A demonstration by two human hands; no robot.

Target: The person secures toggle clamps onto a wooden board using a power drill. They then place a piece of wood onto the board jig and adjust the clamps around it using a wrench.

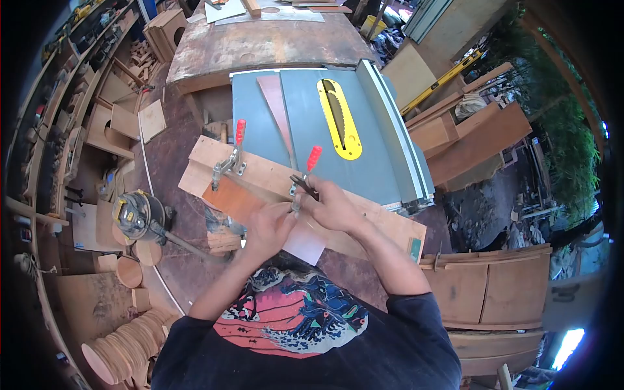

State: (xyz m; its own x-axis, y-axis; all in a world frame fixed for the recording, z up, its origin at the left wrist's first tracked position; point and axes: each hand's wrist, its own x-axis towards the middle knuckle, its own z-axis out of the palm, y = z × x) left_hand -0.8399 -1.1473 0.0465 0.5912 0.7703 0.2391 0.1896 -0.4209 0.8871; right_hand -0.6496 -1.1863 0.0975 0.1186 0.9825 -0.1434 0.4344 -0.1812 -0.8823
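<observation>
Right hand (330,207) is gripping a dark plier-like tool (307,187), slanting up-left beside the nearer red-handled toggle clamp (314,158) on the wooden board (390,229); left hand (268,229) is bunching fingers just below, grip unclear.

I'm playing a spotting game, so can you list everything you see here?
saw table: one, blue-grey, middle
saw blade: one, dark, in the table's yellow plate
long thin wedge: one, pinkish, on the saw table
clamps: two, red handles, on the wooden board
wooden board: one, light brown, before the person
vacuum: one, black and yellow, left
round wood pieces: many, tan, lower left
level: one, yellow, upper right
plants: green, far right
dark tool: one, in the right grip
hands: two, left and right, near the clamps
</observation>
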